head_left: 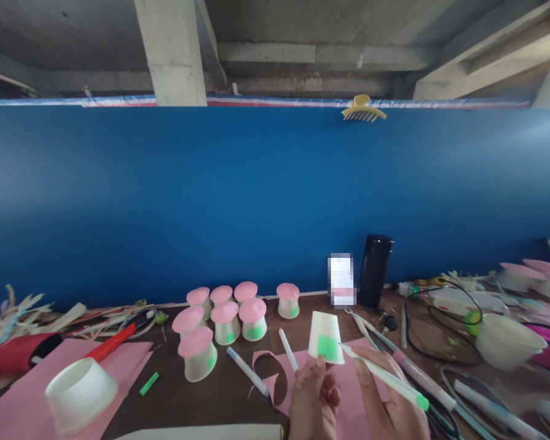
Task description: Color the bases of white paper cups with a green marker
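Note:
My left hand (315,394) grips a white paper cup (318,327) upside down by its lower rim. A bright green rectangle (327,348) is coloured on the cup's side. In my right hand (387,391) is a white marker pen (389,374) with a green end, its tip touching or very near the green patch. A loose green pen cap (149,384) lies on the table to the left. Several upturned cups with pink paper discs on top, such as one cup (200,363), stand behind; green patches show on some.
Pink paper sheets (132,360) lie at left under a white bowl (80,391). A blue-grey marker (247,371) rests beside cut pink paper. A black bottle (376,272) stands against the blue board (256,195). Cables (433,324) and a white tub (508,342) crowd the right.

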The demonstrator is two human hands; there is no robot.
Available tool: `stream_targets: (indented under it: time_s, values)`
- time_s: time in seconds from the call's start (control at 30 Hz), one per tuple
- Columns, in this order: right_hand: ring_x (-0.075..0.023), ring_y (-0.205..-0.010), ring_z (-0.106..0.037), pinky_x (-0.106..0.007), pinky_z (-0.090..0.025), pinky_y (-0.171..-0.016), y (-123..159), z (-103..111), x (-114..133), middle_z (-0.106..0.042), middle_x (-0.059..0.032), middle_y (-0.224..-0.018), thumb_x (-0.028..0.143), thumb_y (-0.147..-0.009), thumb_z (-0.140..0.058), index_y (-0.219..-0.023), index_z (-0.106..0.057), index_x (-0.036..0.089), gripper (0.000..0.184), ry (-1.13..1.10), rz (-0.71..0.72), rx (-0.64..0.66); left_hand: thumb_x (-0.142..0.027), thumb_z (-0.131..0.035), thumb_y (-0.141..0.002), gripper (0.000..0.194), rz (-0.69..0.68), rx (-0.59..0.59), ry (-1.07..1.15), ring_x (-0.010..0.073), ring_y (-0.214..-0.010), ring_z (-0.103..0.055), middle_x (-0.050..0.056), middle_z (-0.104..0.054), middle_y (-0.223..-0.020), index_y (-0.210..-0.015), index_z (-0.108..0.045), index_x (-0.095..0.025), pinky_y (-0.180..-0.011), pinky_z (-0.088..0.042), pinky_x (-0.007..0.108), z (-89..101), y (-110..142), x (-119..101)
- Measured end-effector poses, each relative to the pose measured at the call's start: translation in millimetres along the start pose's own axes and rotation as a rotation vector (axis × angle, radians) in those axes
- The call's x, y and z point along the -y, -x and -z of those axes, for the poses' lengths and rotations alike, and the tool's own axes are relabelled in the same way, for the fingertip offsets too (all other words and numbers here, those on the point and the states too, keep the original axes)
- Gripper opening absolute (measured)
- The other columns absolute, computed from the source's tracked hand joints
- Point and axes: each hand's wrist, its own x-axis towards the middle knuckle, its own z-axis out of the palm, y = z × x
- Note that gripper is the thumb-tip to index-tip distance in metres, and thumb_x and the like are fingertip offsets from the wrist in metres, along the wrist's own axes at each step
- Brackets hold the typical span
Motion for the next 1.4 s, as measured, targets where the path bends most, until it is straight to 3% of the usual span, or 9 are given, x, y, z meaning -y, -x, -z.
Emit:
stream_targets:
  time_s: [0.67, 1.4]
  values:
    - [-0.0211, -0.09, -0.061, -0.034, -0.046, -0.078, -1.4, -2.2, -5.6, -0.066, -0.005, -0.096, 0.028, -0.088, -0.048, -0.101, -0.058, 0.022, 0.017, -0.001, 0.106, 0.013, -0.045, -0.085, -0.039, 0.047, -0.061, 0.034, -0.095, 0.0063, -0.051, -0.046, 0.002, -0.06, -0.062, -0.065, -0.064, -0.012, -0.047, -0.029, 0.019, -4.4, 2.7, 4.5]
    - [-0.021, -0.096, -0.059, -0.036, -0.045, -0.083, 0.7, -4.1, -8.7, -0.066, -0.004, -0.099, 0.03, -0.089, -0.047, -0.101, -0.058, 0.023, 0.018, 0.022, 0.063, 0.05, -0.042, -0.085, -0.043, 0.041, -0.05, 0.069, -0.105, 0.0059, -0.051, -0.044, 0.002, -0.059, -0.061, -0.063, -0.065, -0.012, -0.048, -0.03, 0.02, -1.0, 0.7, 3.4]
